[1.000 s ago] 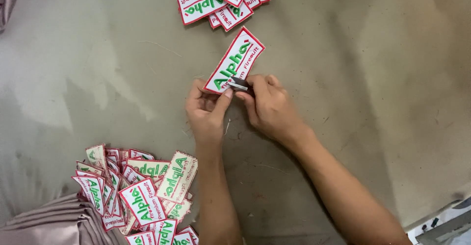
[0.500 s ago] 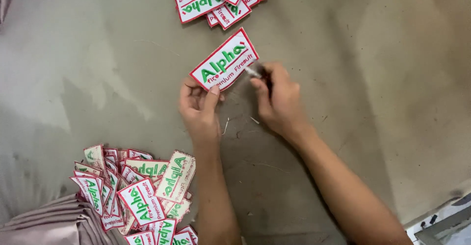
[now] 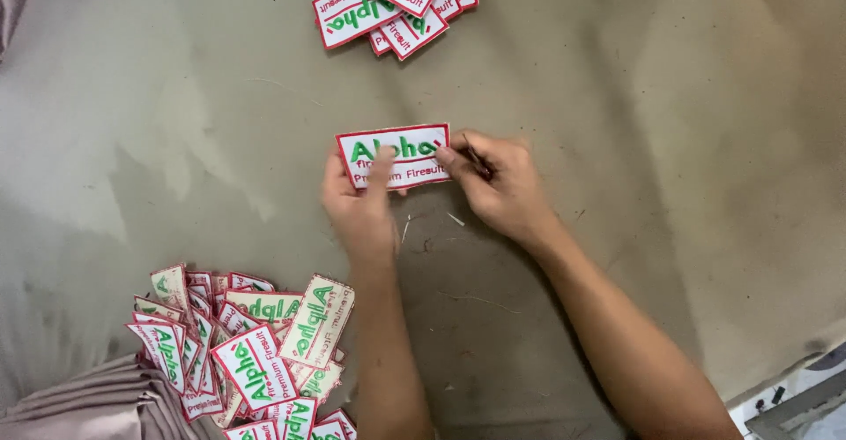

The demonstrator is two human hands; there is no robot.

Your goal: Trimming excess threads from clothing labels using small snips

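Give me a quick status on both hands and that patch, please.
Left hand and right hand both pinch the white rectangular red-bordered embroidered patch, held flat. Nothing blocking it.

A loose heap of patches [image 3: 251,352] lies near the left hand's forearm. A smaller stack of patches [image 3: 397,3] sits beyond both hands. Folded pinkish cloth [image 3: 79,405] adjoins the heap.

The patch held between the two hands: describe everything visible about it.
The patch is a flat white rectangle with a red stitched border and green and red embroidered lettering; it looks like cloth. It faces up, long side roughly level, just above the grey-green work surface. The left hand grips its left end, with a finger lying across the face. The right hand pinches its right edge and appears to hold a small dark tool, which is too hidden to identify.
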